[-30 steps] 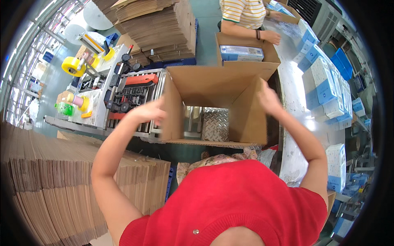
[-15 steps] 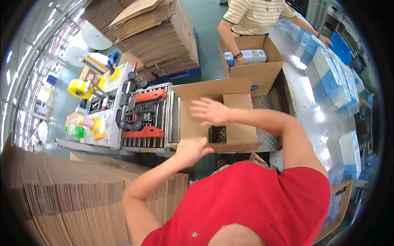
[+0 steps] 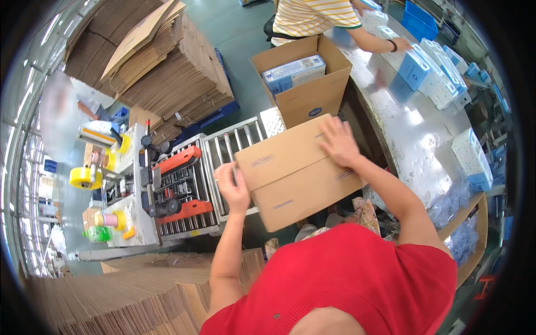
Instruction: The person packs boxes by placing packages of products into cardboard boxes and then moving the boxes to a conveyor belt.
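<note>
A brown cardboard box (image 3: 293, 170) lies on the roller conveyor (image 3: 223, 151) with its flaps folded shut. My left hand (image 3: 233, 187) presses its left edge, fingers together against the cardboard. My right hand (image 3: 338, 142) lies flat and spread on the box's upper right corner. Beyond it stands an open cardboard box (image 3: 307, 84) holding a blue and white carton (image 3: 294, 72).
A box-taping machine (image 3: 173, 184) with orange parts and yellow tape rolls (image 3: 84, 177) stands left. Stacks of flat cardboard rise at back left (image 3: 167, 61) and lower left (image 3: 111, 296). A person in a striped shirt (image 3: 315, 17) handles blue and white cartons (image 3: 416, 70) on the metal table (image 3: 402, 123).
The open box's flaps have been folded down and the box now lies shut. My hands moved from the raised flaps onto the closed top and side.
</note>
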A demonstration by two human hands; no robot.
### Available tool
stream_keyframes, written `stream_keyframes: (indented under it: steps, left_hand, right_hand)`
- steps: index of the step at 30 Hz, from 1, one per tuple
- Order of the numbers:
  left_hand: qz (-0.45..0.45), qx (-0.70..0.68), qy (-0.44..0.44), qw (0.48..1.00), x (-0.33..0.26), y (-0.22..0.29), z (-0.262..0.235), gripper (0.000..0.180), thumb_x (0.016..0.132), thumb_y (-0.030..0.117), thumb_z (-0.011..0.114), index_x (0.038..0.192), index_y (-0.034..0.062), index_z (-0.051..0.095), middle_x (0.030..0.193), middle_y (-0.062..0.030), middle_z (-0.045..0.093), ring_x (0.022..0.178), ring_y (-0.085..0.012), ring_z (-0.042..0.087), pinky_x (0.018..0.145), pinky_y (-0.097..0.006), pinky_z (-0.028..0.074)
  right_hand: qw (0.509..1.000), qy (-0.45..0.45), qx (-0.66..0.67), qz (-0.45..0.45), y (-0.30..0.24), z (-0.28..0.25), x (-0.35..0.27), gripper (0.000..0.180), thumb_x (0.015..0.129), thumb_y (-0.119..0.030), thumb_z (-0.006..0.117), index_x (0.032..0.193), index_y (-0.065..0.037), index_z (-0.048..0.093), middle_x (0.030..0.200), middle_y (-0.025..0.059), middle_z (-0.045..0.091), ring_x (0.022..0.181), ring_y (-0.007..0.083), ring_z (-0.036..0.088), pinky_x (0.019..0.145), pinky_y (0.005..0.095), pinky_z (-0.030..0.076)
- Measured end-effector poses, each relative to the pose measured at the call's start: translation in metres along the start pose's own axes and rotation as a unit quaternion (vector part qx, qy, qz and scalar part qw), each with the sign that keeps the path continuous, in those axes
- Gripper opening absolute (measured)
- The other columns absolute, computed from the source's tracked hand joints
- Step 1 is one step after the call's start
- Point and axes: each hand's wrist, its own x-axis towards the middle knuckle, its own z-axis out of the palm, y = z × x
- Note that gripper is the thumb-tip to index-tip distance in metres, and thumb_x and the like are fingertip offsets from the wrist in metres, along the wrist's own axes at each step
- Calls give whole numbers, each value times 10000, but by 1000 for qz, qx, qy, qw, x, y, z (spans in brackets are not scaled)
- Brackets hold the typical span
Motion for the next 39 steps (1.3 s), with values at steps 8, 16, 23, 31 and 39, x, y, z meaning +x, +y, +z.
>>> stream_keyframes:
  steps: [8,16,23,31,39]
  left_hand:
    - [-550,-72,-360,750,-226,-190,86,748,882,620,370,1358,43,372,1325,-163,393,1221,-297,325,988,-432,262]
    - [-419,-463,-203,755,-43,-32,-116,544,804,32,646,1270,22,366,1248,-110,510,1161,-198,503,981,-346,404]
    - [-247,-364,-457,773,-11,81,-28,464,919,176,546,1327,29,381,1275,-116,468,1135,-192,486,906,-309,407]
    - [-108,162,-295,935,-105,-71,-2,764,781,117,654,1374,-97,224,1426,-350,199,1302,-455,300,1056,-407,308]
    - [-559,-293,-291,719,-109,-146,-46,433,861,68,612,1261,-6,464,1154,-115,588,1016,-253,584,864,-404,484]
  right_hand:
    - [918,-45,196,341,127,11,-3,537,910,-503,351,1248,-119,515,1148,218,590,1096,395,530,940,438,407]
    - [628,-63,647,428,93,4,-30,577,908,-493,407,1312,-86,474,1411,144,360,1233,263,383,1009,353,331]
    - [768,-119,530,340,45,-53,-24,843,854,-640,445,1455,-89,228,1507,167,182,1401,333,113,1113,472,120]
    - [954,-179,50,235,-15,-49,-13,969,788,-306,686,1453,-64,24,1316,235,343,1069,400,494,838,499,474]
    - [851,-452,162,212,76,60,-81,815,818,-628,456,1317,16,424,1259,223,504,1137,357,502,957,429,396]
